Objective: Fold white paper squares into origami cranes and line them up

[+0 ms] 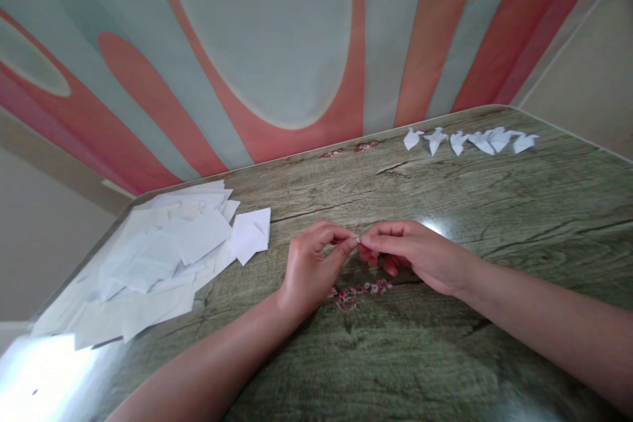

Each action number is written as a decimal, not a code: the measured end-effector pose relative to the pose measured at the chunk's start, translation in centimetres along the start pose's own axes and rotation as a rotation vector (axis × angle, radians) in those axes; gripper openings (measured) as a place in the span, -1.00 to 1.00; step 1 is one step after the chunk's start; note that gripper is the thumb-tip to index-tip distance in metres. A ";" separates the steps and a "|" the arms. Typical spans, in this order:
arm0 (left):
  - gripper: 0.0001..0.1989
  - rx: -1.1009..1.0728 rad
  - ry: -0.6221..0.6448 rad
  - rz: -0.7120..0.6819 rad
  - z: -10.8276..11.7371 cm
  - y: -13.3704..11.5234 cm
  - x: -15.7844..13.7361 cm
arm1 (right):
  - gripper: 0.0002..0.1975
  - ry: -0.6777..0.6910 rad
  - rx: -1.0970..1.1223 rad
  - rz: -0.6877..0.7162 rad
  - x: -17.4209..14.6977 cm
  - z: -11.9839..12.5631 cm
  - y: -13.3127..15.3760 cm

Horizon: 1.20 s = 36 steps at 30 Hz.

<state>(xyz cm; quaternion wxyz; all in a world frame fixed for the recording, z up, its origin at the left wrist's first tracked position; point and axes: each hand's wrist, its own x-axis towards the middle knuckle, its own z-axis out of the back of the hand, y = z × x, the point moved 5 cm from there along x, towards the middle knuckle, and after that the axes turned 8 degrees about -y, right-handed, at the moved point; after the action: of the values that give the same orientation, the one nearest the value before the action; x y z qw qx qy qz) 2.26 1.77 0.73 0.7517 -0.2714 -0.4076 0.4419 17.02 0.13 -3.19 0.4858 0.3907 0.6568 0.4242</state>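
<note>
Over the middle of the table my left hand point(316, 257) and my right hand point(408, 247) meet at the fingertips. Both pinch a tiny bit of white paper point(358, 239), mostly hidden by the thumbs and forefingers, so its shape cannot be made out. The other fingers of my right hand curl below it. Off to the left of my left hand lie some folded white paper squares point(251, 232). At the far right of the table stands a row of several folded paper birds point(457, 142).
A wide, loose pile of white paper sheets point(163, 257) covers the table's left side. The wood-patterned tabletop point(445, 356) bears printed pink blossoms point(361, 293) and bright reflections. Behind its back edge rises a wall with red and grey-green patterns point(267, 33).
</note>
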 end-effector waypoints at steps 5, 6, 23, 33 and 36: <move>-0.90 0.007 -0.008 -0.065 0.0 -0.2 -0.1 | -0.84 0.038 0.168 -0.156 -0.2 -0.2 -0.4; -0.90 0.005 -0.007 -0.068 0.0 -0.3 -0.1 | -0.85 0.040 0.178 -0.166 -0.2 -0.1 -0.4; -0.89 0.027 0.039 -0.020 -0.2 -0.2 0.0 | -0.84 -0.017 -0.081 0.041 0.1 0.4 0.2; -0.86 0.052 0.097 0.025 -0.6 0.3 -0.2 | -0.90 -0.130 -0.558 0.341 -0.4 0.4 1.9; -0.85 0.048 0.105 0.024 -0.6 0.3 -0.1 | -0.88 -0.123 -0.558 0.323 -0.3 0.5 1.7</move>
<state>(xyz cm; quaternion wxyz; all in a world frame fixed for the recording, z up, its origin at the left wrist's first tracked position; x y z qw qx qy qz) 2.66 1.78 0.15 0.7730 -0.2809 -0.3536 0.4456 17.71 0.55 -1.58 0.5393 0.3667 0.4141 0.6351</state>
